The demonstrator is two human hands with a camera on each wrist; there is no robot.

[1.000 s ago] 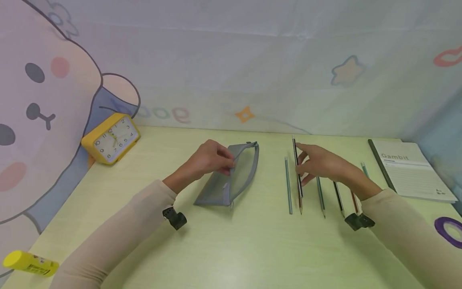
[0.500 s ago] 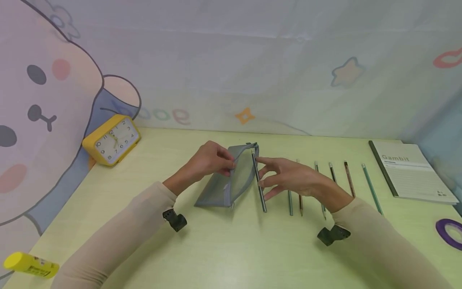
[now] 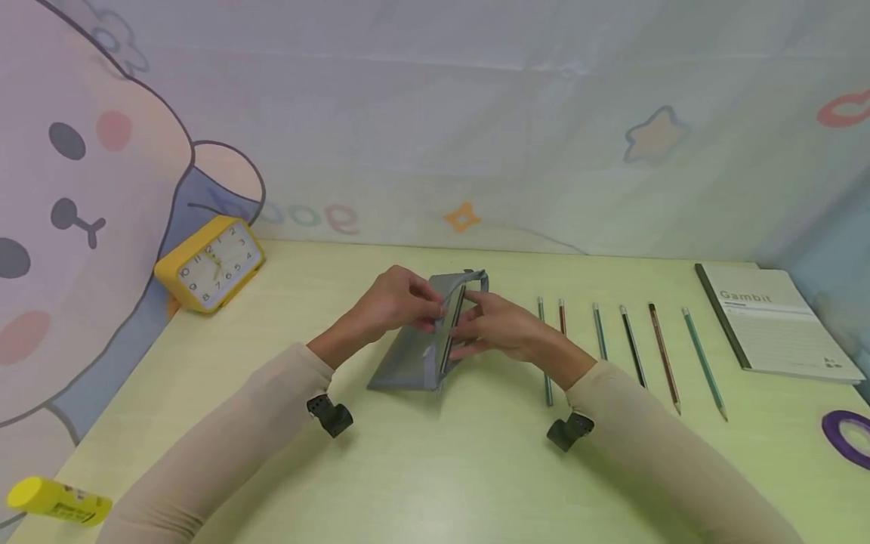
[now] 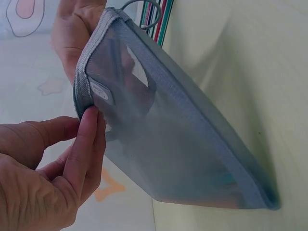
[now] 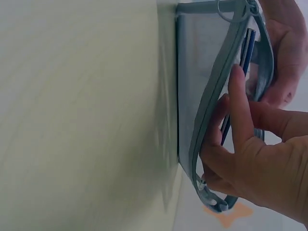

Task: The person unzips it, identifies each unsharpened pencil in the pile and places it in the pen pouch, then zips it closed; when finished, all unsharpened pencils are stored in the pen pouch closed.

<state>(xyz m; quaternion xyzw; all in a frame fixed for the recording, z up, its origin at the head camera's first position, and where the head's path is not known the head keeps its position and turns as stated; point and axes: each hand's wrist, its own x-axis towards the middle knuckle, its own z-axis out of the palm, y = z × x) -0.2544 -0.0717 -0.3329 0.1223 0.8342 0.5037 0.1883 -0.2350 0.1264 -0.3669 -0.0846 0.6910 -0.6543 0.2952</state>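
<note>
A grey mesh zip pouch (image 3: 404,366) stands tilted on the table, its zipped mouth spread toward the right. My left hand (image 3: 397,301) pinches the far edge of that mouth between thumb and fingers, beside a small oval label (image 4: 101,91) in the left wrist view. Held lengthwise along the opening is a dark blue striped pencil (image 5: 248,50), gripped by my right hand (image 3: 499,325). In the right wrist view, the right fingers reach inside the pouch's rim, and part of the pencil is hidden behind them.
Right of the pouch lie several pencils, among them a brown one (image 3: 664,355) and a teal one (image 3: 703,363). Beyond them are a notebook (image 3: 775,321) and a purple tape roll (image 3: 832,434). A yellow clock (image 3: 211,264) and glue stick (image 3: 60,500) are at left.
My right hand has carried the dark pencil leftward from the row of pencils, into the pouch's mouth. My left hand has stayed at the pouch's edge.
</note>
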